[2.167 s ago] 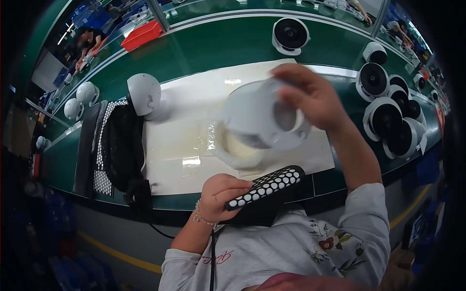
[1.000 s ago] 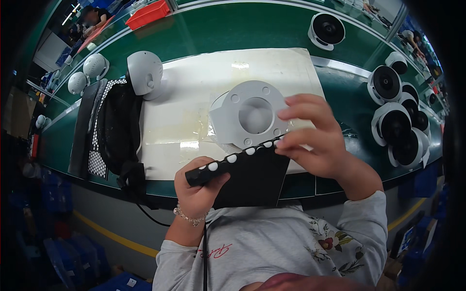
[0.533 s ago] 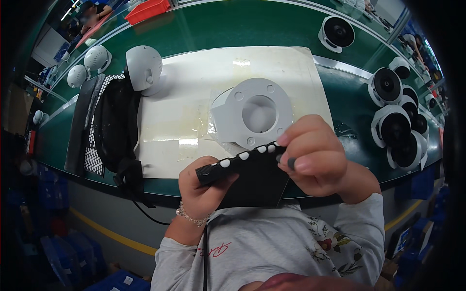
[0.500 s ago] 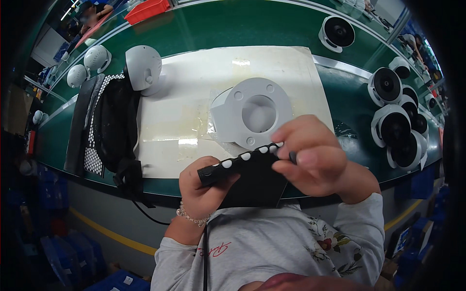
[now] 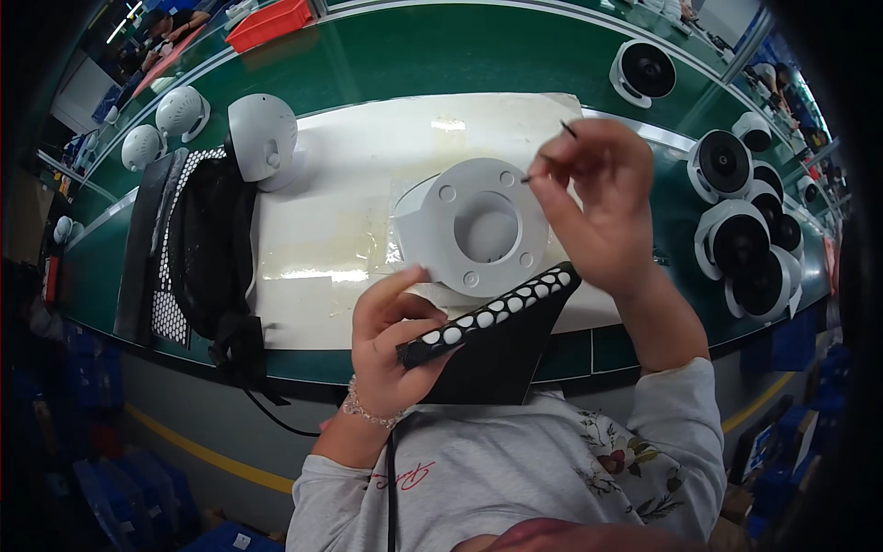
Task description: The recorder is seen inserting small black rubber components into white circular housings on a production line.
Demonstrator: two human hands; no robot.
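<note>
Head view: left hand (image 5: pixel 391 345) is gripping a black strip with white dots (image 5: pixel 492 313) at its near end, fingers curled around it; the strip is angling up and to the right, hanging over the near edge of the surface (image 5: pixel 386 55), with a dark triangular piece below it.

Right hand (image 5: pixel 598 207) is raised above the white mat (image 5: pixel 340 212), thumb and forefinger pinching a thin dark pin (image 5: pixel 550 161). Whether it is a screw, a pin or a small tool, I cannot tell; it is too small. Its lower tip is hovering just beside the right rim of the white round housing (image 5: pixel 474 225).

The housing is lying at mid-mat, flat face up, showing a central hole and small holes spaced around the flange.

Handling, as a judgement:
- Pin: light, stiff, easily dropped. A fingertip pinch near the middle is suiting it.
- Strip: appears rigid and light; an end grip is leaving the dotted face free.
- Housing: smooth moulded plastic, probably light and hollow, liable to slide on the mat; best taken by the outer rim.

Also present: white domed shells (image 5: pixel 262 138) toward the far left corner, round speaker-like units (image 5: pixel 736 244) along the right edge, a black mesh bundle (image 5: pixel 207 244) left of the mat.
</note>
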